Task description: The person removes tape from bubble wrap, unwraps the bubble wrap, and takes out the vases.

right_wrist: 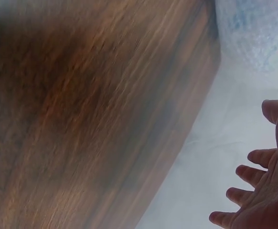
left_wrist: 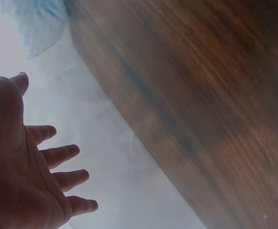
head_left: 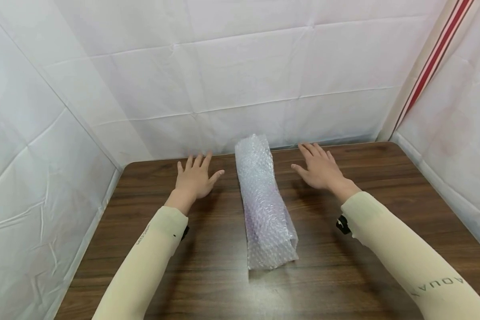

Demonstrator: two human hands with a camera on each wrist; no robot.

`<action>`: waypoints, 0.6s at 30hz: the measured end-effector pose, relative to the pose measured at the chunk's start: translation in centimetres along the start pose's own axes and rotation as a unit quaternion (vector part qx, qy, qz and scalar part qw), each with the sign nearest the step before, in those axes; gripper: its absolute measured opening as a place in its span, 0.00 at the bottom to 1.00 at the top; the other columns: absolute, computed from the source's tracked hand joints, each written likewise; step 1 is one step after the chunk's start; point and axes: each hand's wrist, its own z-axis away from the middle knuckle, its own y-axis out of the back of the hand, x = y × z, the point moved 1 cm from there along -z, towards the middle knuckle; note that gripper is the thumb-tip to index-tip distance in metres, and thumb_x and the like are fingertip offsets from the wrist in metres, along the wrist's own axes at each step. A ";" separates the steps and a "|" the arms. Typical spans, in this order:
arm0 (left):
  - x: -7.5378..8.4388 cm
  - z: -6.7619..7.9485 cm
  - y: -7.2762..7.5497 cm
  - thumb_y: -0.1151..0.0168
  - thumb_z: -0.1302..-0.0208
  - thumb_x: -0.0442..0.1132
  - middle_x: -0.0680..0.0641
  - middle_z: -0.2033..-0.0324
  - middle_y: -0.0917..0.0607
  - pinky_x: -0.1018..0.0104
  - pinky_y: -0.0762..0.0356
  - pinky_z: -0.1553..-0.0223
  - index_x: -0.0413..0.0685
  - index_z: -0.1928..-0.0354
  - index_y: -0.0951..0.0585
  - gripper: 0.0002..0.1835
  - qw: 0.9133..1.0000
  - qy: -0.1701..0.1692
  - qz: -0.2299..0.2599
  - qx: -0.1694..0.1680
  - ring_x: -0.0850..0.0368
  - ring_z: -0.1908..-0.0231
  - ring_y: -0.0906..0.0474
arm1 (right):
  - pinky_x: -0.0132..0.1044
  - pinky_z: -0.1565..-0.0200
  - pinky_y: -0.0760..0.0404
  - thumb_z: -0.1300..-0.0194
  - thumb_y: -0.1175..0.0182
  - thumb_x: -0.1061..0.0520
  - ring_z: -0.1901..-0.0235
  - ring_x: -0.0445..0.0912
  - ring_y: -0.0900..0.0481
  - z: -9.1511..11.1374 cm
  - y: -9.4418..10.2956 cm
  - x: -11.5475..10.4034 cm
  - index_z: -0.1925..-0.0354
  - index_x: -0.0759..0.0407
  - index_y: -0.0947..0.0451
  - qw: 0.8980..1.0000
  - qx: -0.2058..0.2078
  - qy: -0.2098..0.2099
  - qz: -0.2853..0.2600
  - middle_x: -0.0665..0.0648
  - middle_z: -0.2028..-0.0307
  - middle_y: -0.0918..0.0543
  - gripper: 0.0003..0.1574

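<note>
A long roll of clear bubble wrap [head_left: 262, 200] lies lengthwise on the wooden table, its far end reaching the back edge and its near end loosely flattened. What it may contain is hidden by the wrap. To its left is my left hand [head_left: 194, 180], palm down above the table with fingers spread and nothing held. My right hand [head_left: 319, 168] is on the other side, likewise spread and holding nothing, fingertips near the back edge. Both wrist views show the palms [left_wrist: 15, 176] and fingers apart from the bubble wrap [right_wrist: 253, 31], which appears at the upper corners.
The dark wooden table [head_left: 324, 271] has rounded back corners. White sheeting [head_left: 232, 75] hangs behind it, with more on the left and right sides. A red-striped band [head_left: 436, 62] runs down the back right corner. Pale sleeves [head_left: 144, 262] cover both forearms.
</note>
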 end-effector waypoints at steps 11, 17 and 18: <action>1.5 2.5 -0.2 0.64 0.24 0.74 0.43 0.17 0.50 0.28 0.64 0.22 0.59 0.16 0.54 0.45 0.999 -0.027 0.022 0.010 0.35 0.18 0.59 | 0.71 0.23 0.56 0.20 0.53 0.33 0.18 0.66 0.58 1.8 -0.4 -1.6 0.16 0.57 0.55 0.999 0.000 0.036 -0.003 0.63 0.17 0.53 0.50; 2.7 3.7 -0.2 0.64 0.25 0.74 0.45 0.17 0.49 0.29 0.64 0.21 0.61 0.16 0.54 0.45 0.999 -0.043 0.026 0.007 0.37 0.17 0.60 | 0.72 0.23 0.57 0.20 0.52 0.34 0.19 0.67 0.58 2.7 -0.4 -1.9 0.16 0.57 0.55 0.999 -0.001 0.047 -0.014 0.64 0.17 0.52 0.50; 2.8 3.9 -0.2 0.64 0.24 0.74 0.45 0.17 0.49 0.30 0.64 0.21 0.61 0.16 0.54 0.44 0.999 -0.045 0.025 0.007 0.37 0.17 0.60 | 0.72 0.23 0.57 0.20 0.51 0.35 0.19 0.67 0.58 2.8 -0.4 -2.0 0.17 0.58 0.55 0.999 -0.001 0.049 -0.017 0.64 0.17 0.52 0.50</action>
